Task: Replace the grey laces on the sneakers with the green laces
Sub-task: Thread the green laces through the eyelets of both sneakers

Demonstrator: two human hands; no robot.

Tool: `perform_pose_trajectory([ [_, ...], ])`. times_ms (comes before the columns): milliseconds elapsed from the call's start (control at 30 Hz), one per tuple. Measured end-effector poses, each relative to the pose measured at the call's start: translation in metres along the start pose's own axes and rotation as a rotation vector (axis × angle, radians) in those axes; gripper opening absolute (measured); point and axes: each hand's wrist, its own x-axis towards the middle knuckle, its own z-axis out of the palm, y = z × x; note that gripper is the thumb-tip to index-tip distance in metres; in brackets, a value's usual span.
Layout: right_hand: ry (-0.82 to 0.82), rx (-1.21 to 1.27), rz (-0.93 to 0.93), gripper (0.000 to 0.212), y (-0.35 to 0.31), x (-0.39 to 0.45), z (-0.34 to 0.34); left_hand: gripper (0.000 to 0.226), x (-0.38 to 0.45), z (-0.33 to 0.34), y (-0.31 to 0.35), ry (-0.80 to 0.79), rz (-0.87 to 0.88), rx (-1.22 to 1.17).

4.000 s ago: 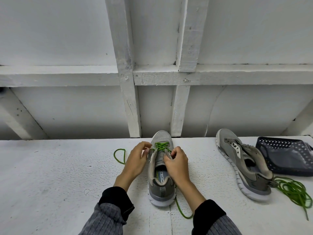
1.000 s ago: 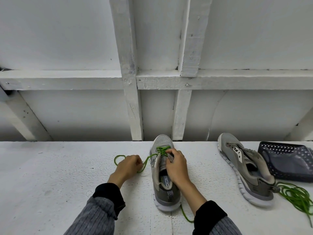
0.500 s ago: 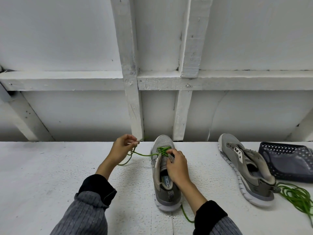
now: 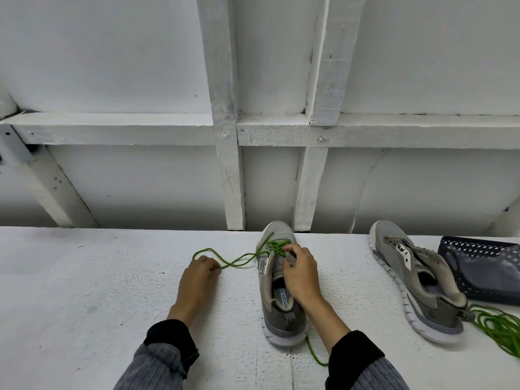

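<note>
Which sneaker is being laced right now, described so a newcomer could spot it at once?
On the white table, two grey sneakers stand with toes toward the wall. The one being laced is the middle one, directly in front of the person, with the right hand on its tongue. Unlike the unlaced sneaker beside the dark basket, it has green lace crossing its eyelets.

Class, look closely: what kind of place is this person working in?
Probably a workshop or shed: a rough white-painted table set against a wall of bare painted wooden framing, with a dark plastic basket beside the second sneaker.
</note>
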Motion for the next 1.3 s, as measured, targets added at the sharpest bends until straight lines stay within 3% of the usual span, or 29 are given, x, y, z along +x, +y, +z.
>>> perform_pose_trajectory([
  [67,0.0,0.0,-0.006,0.028,0.0,0.0,0.0,0.012,-0.001,0.0,0.003,0.018,-0.002,0.105],
  [133,-0.008,0.0,-0.009,0.029,0.0,0.0,-0.001,0.016,-0.001,-0.004,0.015,0.065,-0.017,0.063],
  [267,-0.011,0.014,-0.01,0.029,0.0,-0.001,-0.001,0.013,0.007,-0.045,0.073,0.1,0.003,-0.539],
  [400,-0.008,0.074,0.02,0.029,0.001,-0.001,-0.002,0.008,0.022,-0.094,0.127,0.01,0.235,-0.772],
  [467,-0.001,0.13,0.051,0.03,0.003,-0.001,-0.002,0.01,0.026,-0.1,0.139,-0.07,0.262,-0.842],
  [633,-0.022,0.314,0.126,0.035,-0.001,-0.003,-0.009,0.012,0.032,-0.071,0.138,-0.219,0.18,-0.638],
  [767,-0.048,0.436,0.141,0.04,-0.002,-0.004,-0.015,0.016,0.032,-0.056,0.133,-0.117,0.135,-0.505],
  [900,-0.044,0.435,0.0,0.042,-0.012,0.0,-0.024,0.01,0.029,-0.057,0.135,-0.115,0.173,-0.585],
  [1033,-0.094,0.266,-0.128,0.017,-0.026,0.008,-0.027,0.008,0.03,-0.064,0.138,-0.069,0.195,-0.676],
  [1100,-0.155,0.274,-0.104,0.014,-0.03,0.008,-0.029,0.007,0.032,-0.064,0.135,-0.032,0.174,-0.658],
  [1200,-0.251,0.474,-0.025,0.027,-0.038,0.005,-0.039,0.007,0.035,-0.061,0.124,0.049,0.127,-0.589],
  [1300,-0.218,0.572,0.027,0.034,-0.041,0.009,-0.049,0.012,0.038,-0.053,0.11,0.109,0.078,-0.524],
])
